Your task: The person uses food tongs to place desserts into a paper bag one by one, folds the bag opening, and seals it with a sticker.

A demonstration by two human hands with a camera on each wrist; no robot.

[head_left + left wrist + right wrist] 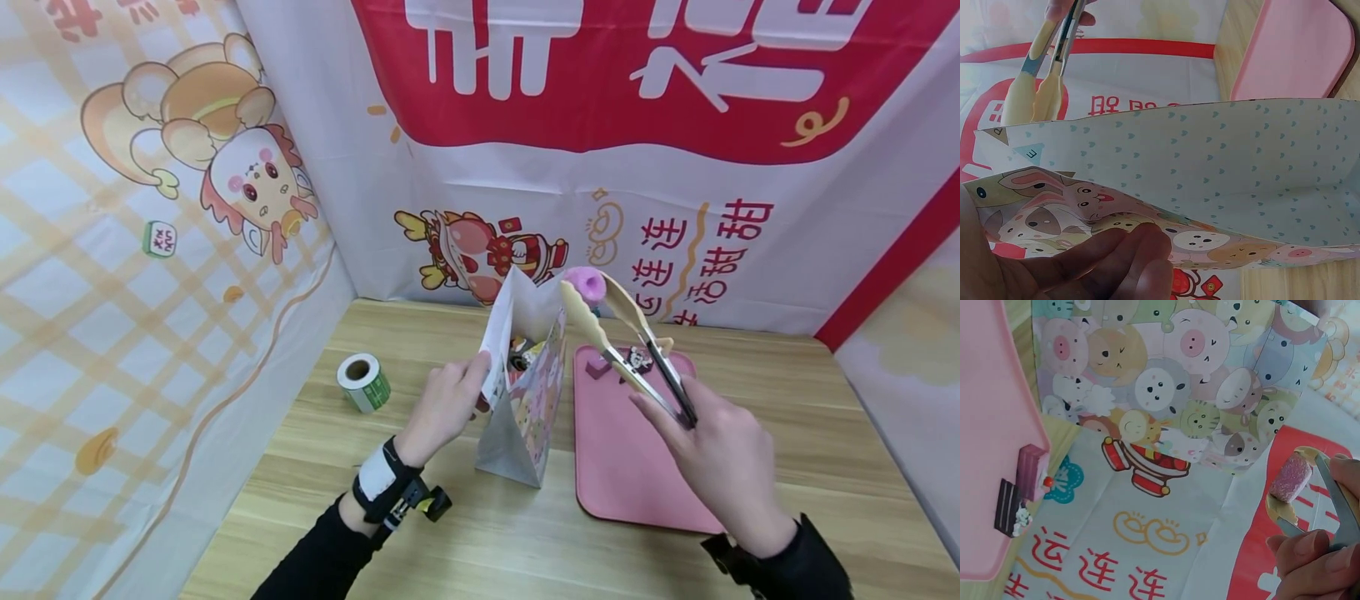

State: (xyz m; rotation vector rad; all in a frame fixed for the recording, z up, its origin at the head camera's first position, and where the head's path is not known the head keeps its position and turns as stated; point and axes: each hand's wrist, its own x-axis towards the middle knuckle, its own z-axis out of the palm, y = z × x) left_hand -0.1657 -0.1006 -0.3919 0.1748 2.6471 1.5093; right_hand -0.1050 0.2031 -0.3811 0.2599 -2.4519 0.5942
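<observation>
My left hand (446, 404) grips the left rim of an upright paper bag (504, 442) printed with cartoon animals. In the left wrist view, the bag's heart-patterned inside (1210, 147) shows above curled fingers (1141, 247). Small dark and yellow items (521, 357) lie inside the bag. My right hand (731, 458) holds tongs (587, 325) with beige tips. Between those tips is a pink, cylindrical cake-like piece (587, 285) with a dimple in its end, raised near the bag's upper right edge. The right wrist view shows the pink piece's rough side (1292, 478).
Right of the bag lies a pink tray (626, 467). At its far end are a pink cake slice (1033, 472) and a dark layered slice (1007, 506). A green-and-white label roll (365, 385) stands at left. Printed cloth walls (465, 183) border the wooden table (517, 542).
</observation>
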